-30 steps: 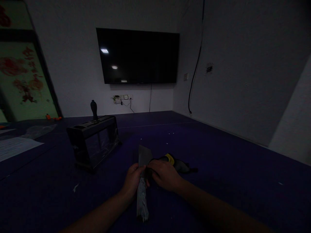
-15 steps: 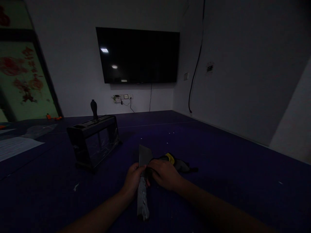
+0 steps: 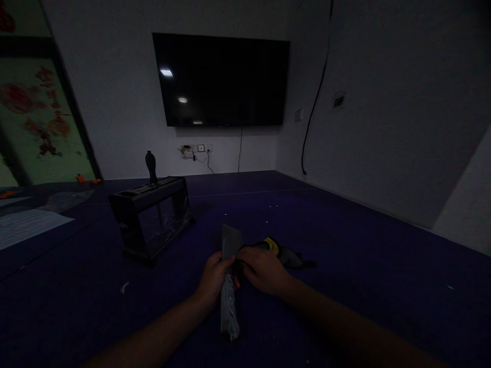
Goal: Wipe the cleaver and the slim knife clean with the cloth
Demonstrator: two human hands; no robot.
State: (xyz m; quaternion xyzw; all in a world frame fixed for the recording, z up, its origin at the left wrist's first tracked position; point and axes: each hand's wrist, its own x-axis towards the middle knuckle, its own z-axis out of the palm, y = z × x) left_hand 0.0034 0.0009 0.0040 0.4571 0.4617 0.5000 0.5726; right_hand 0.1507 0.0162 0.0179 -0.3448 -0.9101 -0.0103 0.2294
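A black television [image 3: 224, 81] hangs above wall sockets [image 3: 200, 148]; a dark cable [image 3: 315, 98] runs down the right-hand wall [image 3: 391, 128]; a paper sheet [image 3: 32, 225] lies at left.

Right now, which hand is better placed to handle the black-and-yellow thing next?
Probably the right hand: it is right beside the black-and-yellow thing, though its grip is too dark to make out. The left hand is farther away and holds the grey strip.

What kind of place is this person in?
Some indoor room, perhaps a living room or a small office; it is too dim to be sure. A large flat screen hangs on the wall, with sockets below it, and a greenish panel bears red designs.
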